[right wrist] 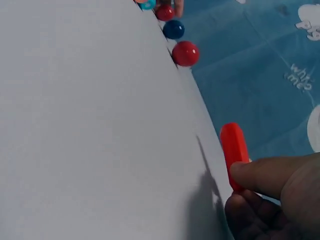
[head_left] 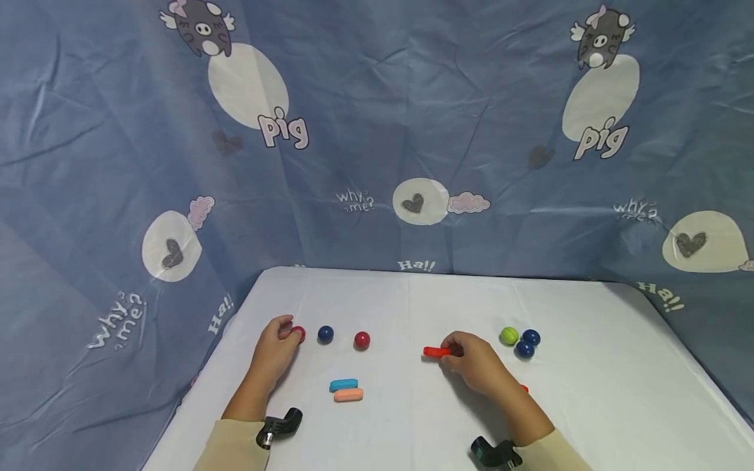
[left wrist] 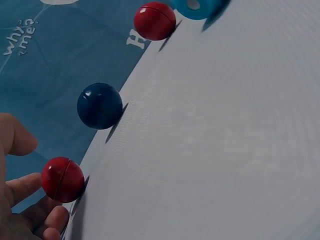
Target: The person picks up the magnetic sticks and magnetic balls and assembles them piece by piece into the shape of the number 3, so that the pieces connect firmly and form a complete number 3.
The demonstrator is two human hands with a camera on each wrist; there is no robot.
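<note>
While the right hand (head_left: pixel 476 366) pinches a red stick (head_left: pixel 434 352) between its fingers, the left hand (head_left: pixel 273 350) has fingers apart around a red ball (left wrist: pixel 62 180); the blue stick (head_left: pixel 343 384) and orange stick (head_left: pixel 348 396) already lie paired between both, so the red one's placing seems left.

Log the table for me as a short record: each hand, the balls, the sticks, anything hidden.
Left hand: at the leftmost red ball, thumb apart from it; finger contact unclear
Right hand: pinches the red stick
Left balls: leftmost red ball, single blue ball, second red ball, in a row
Right balls: green ball clustered with two blue balls
Loose sticks: blue stick beside orange stick
Partly hidden: red thing behind right forearm
Surface: white table
</note>
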